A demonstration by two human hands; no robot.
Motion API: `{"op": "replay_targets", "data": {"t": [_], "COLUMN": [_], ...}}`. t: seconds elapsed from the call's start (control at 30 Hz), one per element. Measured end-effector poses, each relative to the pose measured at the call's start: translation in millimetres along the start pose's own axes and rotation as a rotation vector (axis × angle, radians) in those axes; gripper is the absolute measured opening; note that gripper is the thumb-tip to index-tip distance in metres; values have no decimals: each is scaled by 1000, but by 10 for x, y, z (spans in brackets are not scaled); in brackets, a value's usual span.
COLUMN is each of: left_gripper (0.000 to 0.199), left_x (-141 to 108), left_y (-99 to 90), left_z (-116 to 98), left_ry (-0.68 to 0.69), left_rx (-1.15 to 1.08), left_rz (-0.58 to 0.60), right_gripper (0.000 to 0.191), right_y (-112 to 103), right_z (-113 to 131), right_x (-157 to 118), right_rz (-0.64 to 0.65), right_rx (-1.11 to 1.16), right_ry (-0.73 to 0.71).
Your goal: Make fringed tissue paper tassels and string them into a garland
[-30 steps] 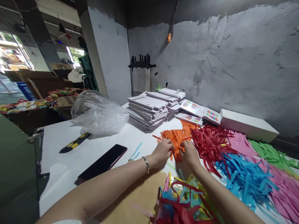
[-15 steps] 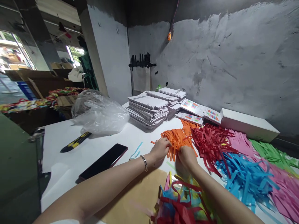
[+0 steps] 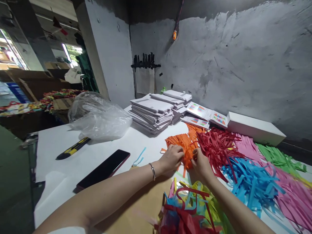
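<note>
An orange tissue-paper fringe (image 3: 179, 140) lies on the white table in front of me, cut into thin strips. My left hand (image 3: 172, 157) grips its near left part, with fingers curled into the strips and a metal bangle on the wrist. Close by on the right, my right hand (image 3: 201, 162) pinches strips of the same fringe between thumb and fingers. Beyond my right hand lies a dark red fringe (image 3: 216, 143), with a blue fringe (image 3: 252, 182) nearer. Below my hands sits a clear bag of mixed coloured fringes (image 3: 187, 211).
Stacked white booklets (image 3: 151, 115) stand at the back beside printed cards (image 3: 198, 110) and a white box (image 3: 255, 127). To the left are a plastic bag (image 3: 102, 120), a yellow-black cutter (image 3: 73, 149) and a phone (image 3: 104, 169). Pink fringes (image 3: 294, 201) and green fringe (image 3: 280, 156) lie right.
My hands have drawn closer together on the orange fringe, bunching its near strips between them. The whole view has shifted slightly.
</note>
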State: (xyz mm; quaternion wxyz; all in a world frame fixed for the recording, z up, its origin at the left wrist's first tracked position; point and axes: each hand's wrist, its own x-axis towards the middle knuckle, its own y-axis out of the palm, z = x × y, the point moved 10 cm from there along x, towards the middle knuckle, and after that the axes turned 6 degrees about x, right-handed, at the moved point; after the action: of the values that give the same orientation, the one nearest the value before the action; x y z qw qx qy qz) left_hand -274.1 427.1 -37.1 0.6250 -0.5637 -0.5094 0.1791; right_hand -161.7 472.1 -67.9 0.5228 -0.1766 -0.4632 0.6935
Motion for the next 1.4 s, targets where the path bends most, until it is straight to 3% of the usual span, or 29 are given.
{"op": "replay_targets", "data": {"t": [0.17,0.27,0.33,0.5,0.7,0.83,0.97,1.17,1.4], "left_gripper": [25,54,60,5,23,25,23,7,15], "left_x": [3,-3,21,181,160,57,-10,-68,-50], "left_y": [-4,49,108,261,434,461,339,141,-72], "left_z": [40,-50,-65,250,862,1015,1090,1004,562], "left_ry": [-39,6,8,-149,-523,-659,-700,-657,-442], "left_rx": [-16,-71,-120,-286,-520,-607,-625,-613,-434], "left_rz": [3,46,80,109,26,-42,-147,-184,-100], "right_gripper": [9,5,5,20,23,20,18,20,20], "right_y": [54,95,110,112,89,167,239,223,178], "right_z": [290,290,257,262,435,536,487,277,140], "right_x": [-88,-65,-53,-87,-56,19,42,28,53], "right_rz": [18,20,15,20,-16,-6,16,-13,-68], "right_rx": [-93,-125,-142,-200,-295,-351,-380,-295,-55], "right_ry": [-160,-177,-173,-163,-123,-102,-68,-69,-117]}}
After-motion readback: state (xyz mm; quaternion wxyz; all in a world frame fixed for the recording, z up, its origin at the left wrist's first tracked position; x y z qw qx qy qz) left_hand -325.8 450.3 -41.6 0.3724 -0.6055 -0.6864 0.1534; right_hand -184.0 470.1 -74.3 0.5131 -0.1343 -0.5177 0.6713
